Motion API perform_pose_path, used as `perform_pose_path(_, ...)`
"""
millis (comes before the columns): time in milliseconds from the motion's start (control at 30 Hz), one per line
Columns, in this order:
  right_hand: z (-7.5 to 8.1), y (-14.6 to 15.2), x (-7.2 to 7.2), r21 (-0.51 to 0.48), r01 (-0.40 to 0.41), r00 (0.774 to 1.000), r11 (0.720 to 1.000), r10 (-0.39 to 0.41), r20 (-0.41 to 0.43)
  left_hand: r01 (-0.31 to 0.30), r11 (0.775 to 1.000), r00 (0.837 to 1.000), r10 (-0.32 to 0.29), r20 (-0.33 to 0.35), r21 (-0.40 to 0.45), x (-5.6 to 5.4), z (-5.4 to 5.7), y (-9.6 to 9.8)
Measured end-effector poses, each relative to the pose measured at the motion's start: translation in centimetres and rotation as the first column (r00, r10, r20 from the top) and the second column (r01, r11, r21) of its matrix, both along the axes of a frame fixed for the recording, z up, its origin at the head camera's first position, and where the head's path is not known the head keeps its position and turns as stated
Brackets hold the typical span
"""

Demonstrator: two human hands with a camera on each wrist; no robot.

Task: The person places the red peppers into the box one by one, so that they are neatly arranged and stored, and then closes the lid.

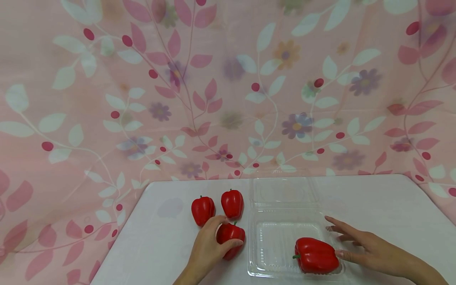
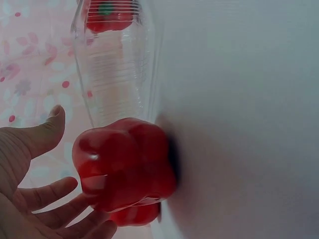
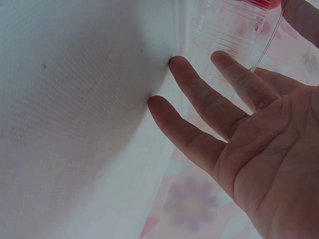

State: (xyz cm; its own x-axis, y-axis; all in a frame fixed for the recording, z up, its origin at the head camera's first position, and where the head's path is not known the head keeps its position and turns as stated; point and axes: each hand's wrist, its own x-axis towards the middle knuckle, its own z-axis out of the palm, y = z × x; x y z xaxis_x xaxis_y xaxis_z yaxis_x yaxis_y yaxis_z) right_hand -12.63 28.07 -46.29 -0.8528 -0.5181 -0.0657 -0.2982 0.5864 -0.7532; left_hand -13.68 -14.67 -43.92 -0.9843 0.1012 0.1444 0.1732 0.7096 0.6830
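Red pepper point(image 1: 229, 233), glossy, on the table just left of a clear plastic box: we see the left hand point(image 1: 209, 246) curved about it but spread, the thumb standing clear in the left wrist view; whether the fingertips touch, we cannot tell. We judge the step in hand to be taking hold of this pepper; the next move calls for bringing thumb and fingers together round its sides. Just beyond stand two more peppers point(image 1: 232, 204). To the right, the box point(image 1: 278, 245) lies with its lid point(image 1: 285, 190) laid back, a fourth pepper point(image 1: 316, 255) on its side within. At its right edge we note the right hand point(image 1: 367, 247), fingers spread, thumb beside that pepper. Behind the white table point(image 1: 142, 245) hangs a flowered cloth point(image 1: 199, 87).
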Motion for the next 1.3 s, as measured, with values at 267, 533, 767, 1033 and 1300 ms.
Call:
perform_pose_path(267, 0.0, 0.0, 0.0, 0.0, -0.002, 1.0, 1.0, 0.002, -0.01, -0.058, 0.998, 0.998, 0.058, 0.007, 0.02, 0.2, -0.7, 0.2)
perform_pose_path(533, 0.1, 0.0, 0.1, 0.006, -0.002, 1.0, 1.0, 0.002, -0.031, -0.061, 0.996, 0.998, 0.06, 0.019, 0.058, 0.2, -1.0, 0.3)
perform_pose_path(767, 0.1, 0.0, 0.2, -0.003, -0.009, 0.999, 1.0, 0.009, -0.033, -0.044, 0.998, 0.999, 0.044, -0.005, 0.048, 0.4, -1.4, 0.4)
perform_pose_path(1033, 0.2, 0.0, 0.1, 0.004, -0.01, 0.999, 1.0, 0.01, -0.03, -0.047, 0.999, 0.999, 0.047, -0.008, -0.009, 0.4, -1.6, 0.5)
perform_pose_path(1300, 0.1, 0.0, 0.1, 0.004, -0.008, 1.0, 1.0, 0.008, -0.027, -0.043, 0.999, 0.999, 0.043, 0.006, -0.01, 0.4, -1.7, 0.5)
